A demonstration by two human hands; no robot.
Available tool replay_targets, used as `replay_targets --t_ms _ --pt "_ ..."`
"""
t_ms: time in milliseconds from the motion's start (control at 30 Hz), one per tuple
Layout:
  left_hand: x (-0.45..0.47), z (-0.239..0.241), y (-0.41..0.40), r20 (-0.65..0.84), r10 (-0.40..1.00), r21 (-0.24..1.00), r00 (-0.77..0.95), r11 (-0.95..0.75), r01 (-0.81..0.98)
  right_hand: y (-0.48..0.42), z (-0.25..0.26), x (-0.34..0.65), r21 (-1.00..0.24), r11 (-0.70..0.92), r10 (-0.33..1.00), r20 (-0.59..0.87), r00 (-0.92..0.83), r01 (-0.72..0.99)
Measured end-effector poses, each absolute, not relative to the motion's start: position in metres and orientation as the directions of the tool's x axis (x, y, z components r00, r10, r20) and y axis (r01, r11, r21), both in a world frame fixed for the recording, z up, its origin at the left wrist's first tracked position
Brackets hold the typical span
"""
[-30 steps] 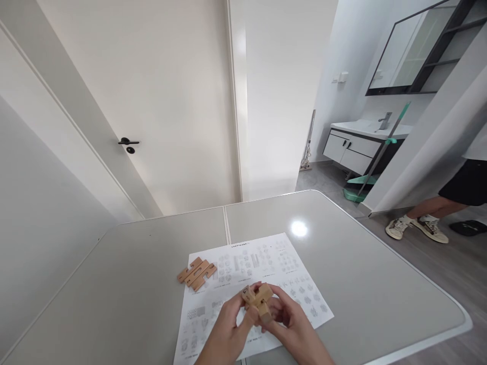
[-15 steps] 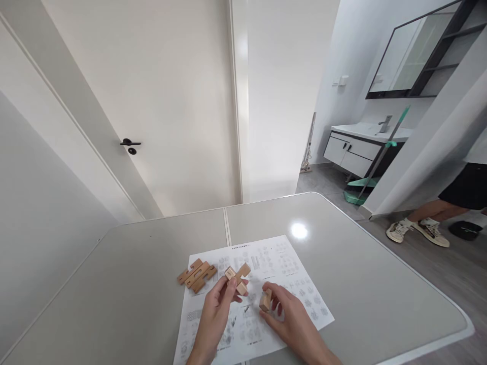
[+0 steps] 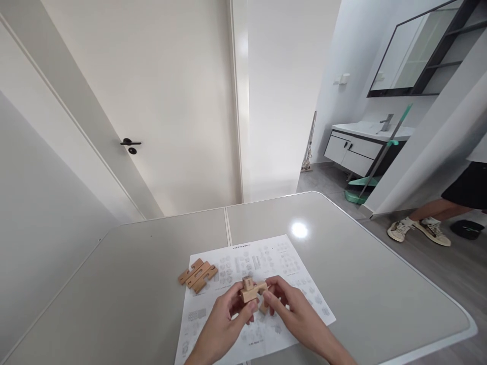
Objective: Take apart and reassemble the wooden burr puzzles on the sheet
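Both hands meet over a printed sheet [image 3: 300,299] and grip small notched wooden puzzle pieces [image 3: 249,294] that touch one another. On the left side of this cluster, my left hand [image 3: 228,314] is closed, thumb in front. My right hand [image 3: 291,306] pinches the right end of the horizontal piece between thumb and fingers. Fingers partly cover the pieces, so how they interlock is hidden. Beside the hands, at the sheet's upper left edge, several flat notched wooden pieces [image 3: 198,275] lie side by side, with dark marks on them.
The grey table [image 3: 361,284] has a pale raised rim and a seam running across it. Behind it stands a white door [image 3: 182,101] with a black handle [image 3: 131,143]. At right are a sink cabinet [image 3: 352,152], a green broom and dustpan [image 3: 357,196], and a person's legs [image 3: 437,210].
My right hand has moved left with its piece, bringing it against the pieces in my left hand. My left hand has shifted slightly right and turned its pieces.
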State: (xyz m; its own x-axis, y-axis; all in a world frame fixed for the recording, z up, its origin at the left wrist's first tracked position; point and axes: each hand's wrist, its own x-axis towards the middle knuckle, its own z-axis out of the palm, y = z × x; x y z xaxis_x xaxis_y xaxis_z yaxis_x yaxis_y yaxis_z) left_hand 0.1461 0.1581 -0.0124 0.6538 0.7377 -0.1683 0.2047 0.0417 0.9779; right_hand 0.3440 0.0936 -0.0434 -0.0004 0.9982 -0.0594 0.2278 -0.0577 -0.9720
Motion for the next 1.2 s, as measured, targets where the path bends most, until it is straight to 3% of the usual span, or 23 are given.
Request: replay_targets --t_ms 167,333,500,633,867,1200 --pt "0.152 -0.011 0.155 -0.176 0.715 0.975 0.677 0.031 0.221 0.094 -0.047 0.338 -0.988 -0.063 0.997 -0.07 -0.043 0.144" --pt "0.156 -0.034 0.158 -0.199 0.843 0.926 0.499 -0.004 0.377 0.087 -0.059 0.333 -0.986 -0.066 0.998 -0.063 0.023 0.156" --pt "0.169 -0.052 0.161 -0.022 0.897 0.773 0.442 -0.265 0.576 0.076 -0.068 0.325 -0.939 -0.039 0.991 0.008 0.135 0.342" --pt "0.18 -0.056 0.165 -0.017 0.9 0.598 0.436 -0.34 0.726 0.063 -0.071 0.326 -0.909 -0.055 0.978 0.035 0.208 0.413" --pt "0.178 -0.051 0.179 -0.187 0.837 0.428 0.515 -0.402 0.809 0.058 -0.076 0.37 -0.856 -0.178 0.984 -0.143 0.109 0.485" --pt "0.183 -0.052 0.184 -0.306 0.753 0.406 0.582 -0.45 0.796 0.095 -0.103 0.388 -0.841 -0.324 0.933 -0.359 0.002 0.433"
